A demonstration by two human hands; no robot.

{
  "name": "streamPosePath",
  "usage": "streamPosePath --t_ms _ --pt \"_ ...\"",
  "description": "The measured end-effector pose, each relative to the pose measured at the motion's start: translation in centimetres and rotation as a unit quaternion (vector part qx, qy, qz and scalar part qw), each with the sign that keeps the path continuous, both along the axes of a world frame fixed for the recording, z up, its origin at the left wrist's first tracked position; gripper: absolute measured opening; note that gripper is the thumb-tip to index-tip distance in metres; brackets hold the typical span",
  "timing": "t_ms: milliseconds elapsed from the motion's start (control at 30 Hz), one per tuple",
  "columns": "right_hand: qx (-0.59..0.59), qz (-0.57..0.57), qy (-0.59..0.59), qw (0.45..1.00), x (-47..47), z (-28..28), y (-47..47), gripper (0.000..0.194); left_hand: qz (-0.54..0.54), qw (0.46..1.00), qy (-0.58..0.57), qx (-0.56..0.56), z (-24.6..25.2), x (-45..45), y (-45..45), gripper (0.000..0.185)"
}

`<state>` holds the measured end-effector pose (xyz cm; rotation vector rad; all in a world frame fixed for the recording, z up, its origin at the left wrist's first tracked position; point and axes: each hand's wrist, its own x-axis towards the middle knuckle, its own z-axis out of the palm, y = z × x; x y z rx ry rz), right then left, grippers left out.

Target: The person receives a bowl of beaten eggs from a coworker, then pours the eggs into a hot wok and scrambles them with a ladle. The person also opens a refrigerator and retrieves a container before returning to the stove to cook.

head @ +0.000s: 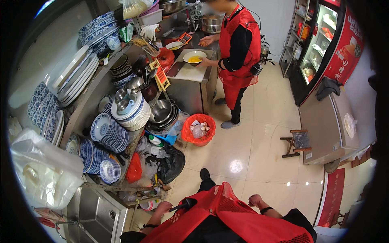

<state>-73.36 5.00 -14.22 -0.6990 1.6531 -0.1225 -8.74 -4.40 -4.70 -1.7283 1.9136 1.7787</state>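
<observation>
My left hand (164, 207) is at the lower middle, beside the red mesh apron (197, 223) I wear; a dark, rod-like object (182, 205) lies between it and the apron, and whether the hand grips it is unclear. To the right, my right hand (255, 200) hangs over the tiled floor with its fingers curled; nothing shows in it. Further forward, a co-worker in a red apron (240, 57) holds a white bowl (194, 57) with yellow liquid, seemingly beaten egg, over a cutting board (191, 72). The co-worker's other hand holds a small brownish object (203, 43).
Stacked blue-and-white plates (109, 132) fill the shelves at left, above a steel sink (97, 209). A red-lined bin (199, 141) and a black plastic bag (173, 164) stand on the floor. At right are a folding stool (296, 142), a chest freezer (322, 130) and a glass-door refrigerator (317, 45).
</observation>
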Motion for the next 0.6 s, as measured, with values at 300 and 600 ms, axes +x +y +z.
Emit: streamPosePath --t_ms 300,600 --pt "-0.026 -0.046 0.036 0.998 -8.6 3.2 -13.2 0.016 0.258 0.954 0.107 0.11 -0.9 -7.9 -19.5 0.015" --pt "-0.097 -0.165 -0.023 0.981 -2.7 13.5 -32.2 0.021 0.402 0.909 0.075 0.079 2.9 -8.6 -27.3 0.014"
